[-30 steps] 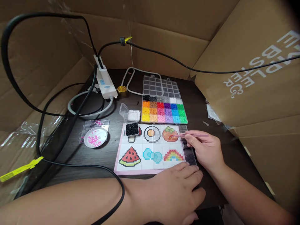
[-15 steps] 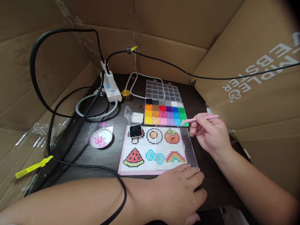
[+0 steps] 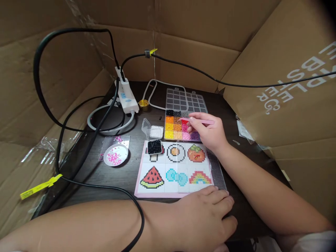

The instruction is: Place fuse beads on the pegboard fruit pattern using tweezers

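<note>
My right hand (image 3: 210, 133) pinches pink tweezers (image 3: 199, 121) over the bead box (image 3: 175, 128), their tip at the red compartment. The box holds beads sorted by colour, and its clear lid (image 3: 185, 102) lies open behind it. My left hand (image 3: 207, 218) lies flat on the dark table (image 3: 126, 175), fingers touching the front right corner of the pattern sheet (image 3: 168, 182). The sheet shows a watermelon, rainbow, egg and other pixel pictures. A clear pegboard (image 3: 216, 168) lies over its right part.
A square dish of black beads (image 3: 154, 146) sits on the sheet's top left. A white plate of pink beads (image 3: 116, 154) and a small open case of white beads (image 3: 155, 132) lie to the left. Black cables (image 3: 78, 154), a white power strip (image 3: 127, 96) and cardboard walls (image 3: 288, 105) surround the table.
My right hand has lifted the tweezers off the orange fruit picture, swung right and up, then moved left over the bead box. My left hand has stayed put.
</note>
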`<state>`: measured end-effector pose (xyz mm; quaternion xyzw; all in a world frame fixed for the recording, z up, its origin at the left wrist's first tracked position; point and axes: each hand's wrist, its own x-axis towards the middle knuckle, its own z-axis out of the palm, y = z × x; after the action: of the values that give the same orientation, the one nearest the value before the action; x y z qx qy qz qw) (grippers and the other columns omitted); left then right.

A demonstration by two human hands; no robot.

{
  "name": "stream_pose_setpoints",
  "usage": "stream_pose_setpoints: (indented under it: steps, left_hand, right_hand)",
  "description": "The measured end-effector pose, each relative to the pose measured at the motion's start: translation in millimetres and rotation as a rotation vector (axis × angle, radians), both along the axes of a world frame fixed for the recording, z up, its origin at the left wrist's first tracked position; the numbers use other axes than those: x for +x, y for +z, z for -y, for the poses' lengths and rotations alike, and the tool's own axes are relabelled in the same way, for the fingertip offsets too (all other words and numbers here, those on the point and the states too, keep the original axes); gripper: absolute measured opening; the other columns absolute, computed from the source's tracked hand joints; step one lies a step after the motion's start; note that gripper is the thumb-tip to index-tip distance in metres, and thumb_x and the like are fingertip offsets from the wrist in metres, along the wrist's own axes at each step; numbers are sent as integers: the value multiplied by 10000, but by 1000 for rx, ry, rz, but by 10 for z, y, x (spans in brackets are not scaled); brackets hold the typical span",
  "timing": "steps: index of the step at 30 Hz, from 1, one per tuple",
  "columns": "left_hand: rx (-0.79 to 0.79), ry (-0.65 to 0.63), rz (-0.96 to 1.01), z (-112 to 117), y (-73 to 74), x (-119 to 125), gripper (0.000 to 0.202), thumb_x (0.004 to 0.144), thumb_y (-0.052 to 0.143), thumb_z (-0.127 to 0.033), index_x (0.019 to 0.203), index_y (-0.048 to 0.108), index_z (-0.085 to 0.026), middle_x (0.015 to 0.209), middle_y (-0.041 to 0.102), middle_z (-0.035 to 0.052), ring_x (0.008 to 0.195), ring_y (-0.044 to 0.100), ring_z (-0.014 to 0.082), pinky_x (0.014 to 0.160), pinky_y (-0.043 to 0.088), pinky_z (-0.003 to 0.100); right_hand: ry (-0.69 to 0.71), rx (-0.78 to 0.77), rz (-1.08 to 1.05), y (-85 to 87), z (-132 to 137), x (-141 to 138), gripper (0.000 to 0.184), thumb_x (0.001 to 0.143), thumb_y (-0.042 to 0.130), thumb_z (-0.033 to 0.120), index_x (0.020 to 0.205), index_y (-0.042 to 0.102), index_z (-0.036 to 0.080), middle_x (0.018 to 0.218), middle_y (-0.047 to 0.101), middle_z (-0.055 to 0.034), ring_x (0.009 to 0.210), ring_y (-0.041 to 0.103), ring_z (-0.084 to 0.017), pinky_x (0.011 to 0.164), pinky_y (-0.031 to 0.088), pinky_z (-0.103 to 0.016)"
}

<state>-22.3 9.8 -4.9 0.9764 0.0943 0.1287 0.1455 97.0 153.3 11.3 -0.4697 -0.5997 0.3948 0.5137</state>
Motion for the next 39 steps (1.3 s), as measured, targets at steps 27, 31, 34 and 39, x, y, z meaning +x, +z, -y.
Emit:
stream_pose_setpoints:
  steps: [27,31,34,39]
  left_hand:
    - [89,15,25,30,-149,61,403,919,520,-483,1166,658,-197,1326,561,133,1278,487,284,1042,369,406]
    - [85,20,33,25,-144,58,391,909,539,-473,1147,668,-191,1343,548,142,1268,496,278,1033,381,396]
    - [94,20,42,23,-138,56,389,912,534,-473,1143,670,-191,1347,545,140,1276,492,274,1045,375,397]
    - [101,26,44,26,-132,57,384,900,558,-468,1143,672,-193,1343,551,144,1268,496,275,1031,386,395]
  right_hand:
    - [5,233,300,-112,13,-148,97,815,674,214,829,770,204,828,733,-60,777,666,-169,725,541,-321]
    - [1,232,297,-120,11,-140,87,805,685,201,819,770,191,811,729,-63,769,665,-171,719,542,-322]
    - [-2,222,297,-134,5,-131,85,801,689,199,824,770,185,825,731,-65,768,669,-169,723,548,-323]
    - [-5,220,292,-159,-5,-131,91,806,691,217,831,772,184,827,726,-64,771,671,-168,718,552,-317]
